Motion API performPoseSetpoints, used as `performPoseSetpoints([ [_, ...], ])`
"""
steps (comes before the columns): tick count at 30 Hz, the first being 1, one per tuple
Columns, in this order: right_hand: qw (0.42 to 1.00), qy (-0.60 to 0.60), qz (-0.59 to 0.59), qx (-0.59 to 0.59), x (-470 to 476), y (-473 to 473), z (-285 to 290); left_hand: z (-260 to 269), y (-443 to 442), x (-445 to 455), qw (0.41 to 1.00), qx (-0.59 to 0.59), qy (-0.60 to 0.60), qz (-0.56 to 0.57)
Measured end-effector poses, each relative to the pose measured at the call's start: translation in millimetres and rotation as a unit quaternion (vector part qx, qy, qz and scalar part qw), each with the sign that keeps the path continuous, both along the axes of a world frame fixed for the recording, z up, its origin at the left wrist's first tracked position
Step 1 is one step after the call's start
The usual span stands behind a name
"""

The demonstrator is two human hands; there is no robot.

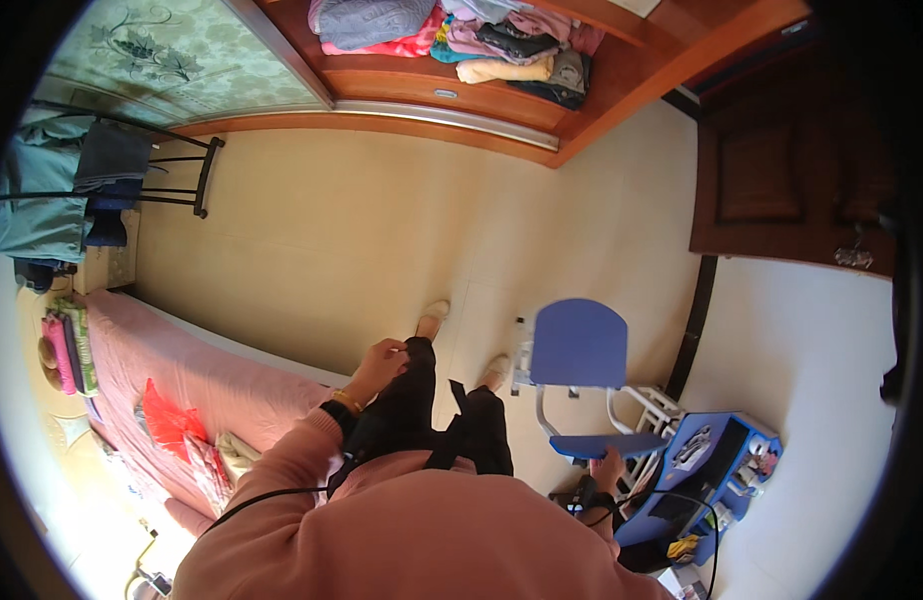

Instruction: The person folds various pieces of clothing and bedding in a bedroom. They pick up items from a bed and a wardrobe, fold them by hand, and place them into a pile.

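My right hand (pixel 608 469) is at the top edge of the blue backrest (pixel 608 446) of a child's study chair, its fingers over the edge. The chair's blue seat (pixel 579 343) lies beyond, joined to the backrest by curved white tubes. My left hand (pixel 383 365) hangs before my left thigh, over the black trousers (pixel 394 401). Its fingers are partly curled, and nothing shows in them. Dark bands circle both wrists, with a gold-coloured bracelet on the left one.
A blue child's desk (pixel 675 480) stands by the right wall. At left is a bed with a pink sheet (pixel 244 352). Folded clothes (pixel 506 34) fill an open wardrobe ahead. A black clothes rack (pixel 206 180) stands far left, a brown door (pixel 776 180) at right.
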State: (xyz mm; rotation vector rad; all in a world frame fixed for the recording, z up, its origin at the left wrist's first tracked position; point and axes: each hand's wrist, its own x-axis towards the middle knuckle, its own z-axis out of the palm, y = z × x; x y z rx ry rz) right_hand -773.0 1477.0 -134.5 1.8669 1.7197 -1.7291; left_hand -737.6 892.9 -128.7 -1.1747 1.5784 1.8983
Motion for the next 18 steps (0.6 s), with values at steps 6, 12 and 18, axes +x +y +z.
performPoseSetpoints([
  [6, 0.976, -0.004, 0.216, 0.001, -123, -104, -21, 0, -21, 38, 0.996, -0.041, 0.002, 0.08],
  [12, 0.904, 0.053, 0.422, 0.049, -233, -201, -57, 2, 16, 67, 0.987, -0.051, -0.006, 0.152],
  [18, 0.854, 0.072, 0.51, 0.072, -304, -240, -77, 0, 43, 79, 0.984, -0.029, -0.049, 0.171],
])
